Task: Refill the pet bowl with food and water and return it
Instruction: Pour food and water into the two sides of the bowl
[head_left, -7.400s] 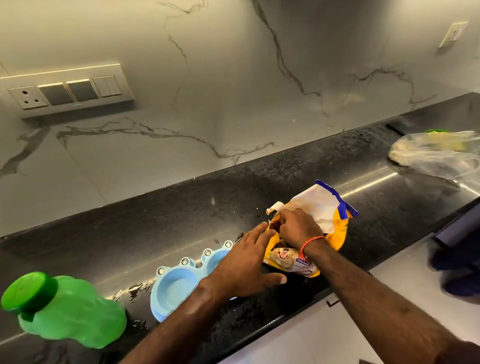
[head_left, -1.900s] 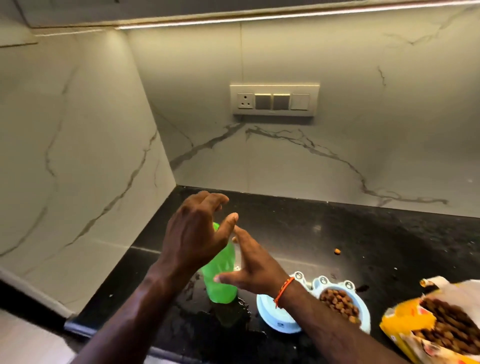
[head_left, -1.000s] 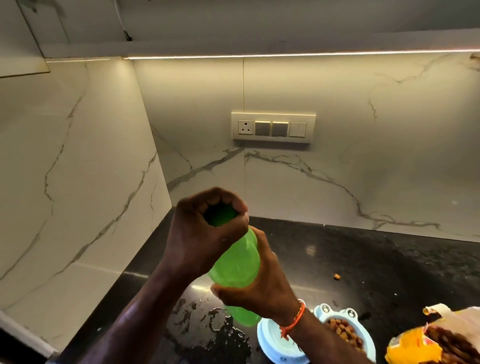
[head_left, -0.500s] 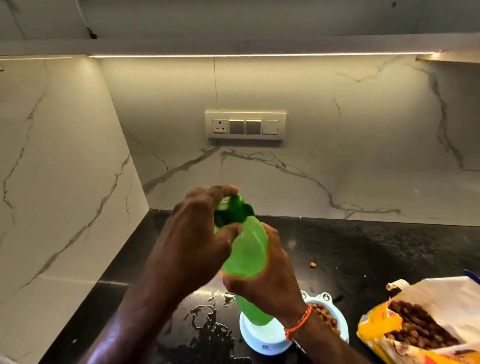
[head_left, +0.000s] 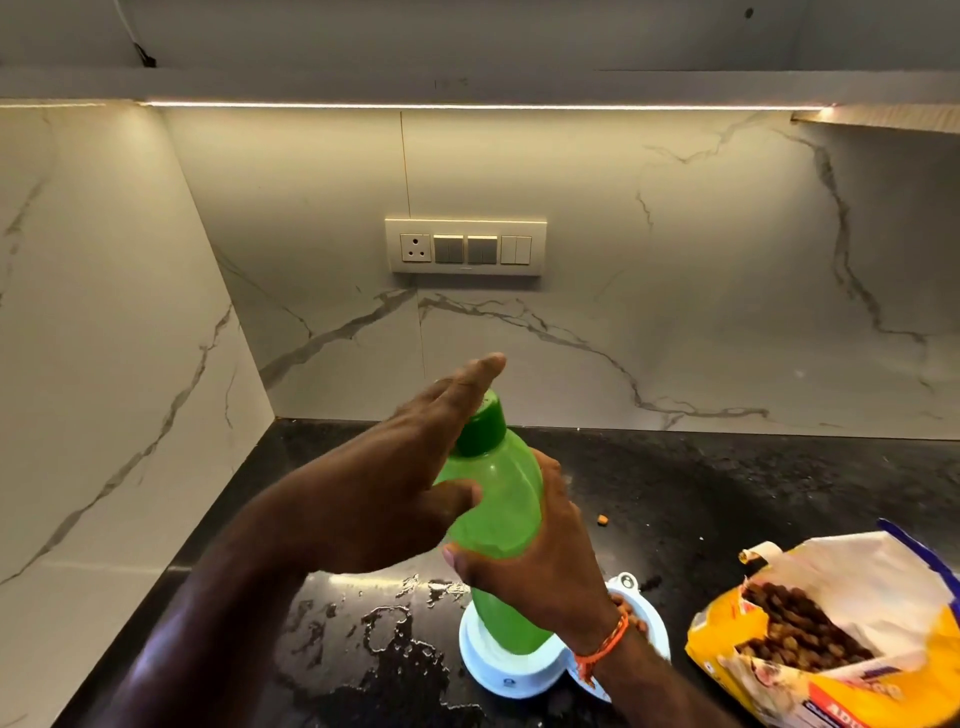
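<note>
My right hand (head_left: 540, 566) grips the body of a green water bottle (head_left: 498, 519), held upright above the pet bowl (head_left: 498, 675). The bottle's dark green cap (head_left: 483, 428) is on. My left hand (head_left: 395, 483) is beside the bottle's neck with fingers spread and straight, its palm against the cap. The light blue double bowl stands on the black counter (head_left: 727, 499); its left cup is hidden behind the bottle, and its right cup holds brown kibble (head_left: 631, 616), mostly hidden by my wrist. An open yellow and white kibble bag (head_left: 826, 644) lies at the right.
Spilled water (head_left: 384, 629) spreads over the counter left of the bowl. One loose kibble piece (head_left: 602, 519) lies behind the bowl. Marble walls close the corner at left and back, with a switch panel (head_left: 465, 249) on the back wall.
My left hand has opened from its grip around the cap; the fingers now stretch flat past it. The bottle stays in my right hand above the bowl.
</note>
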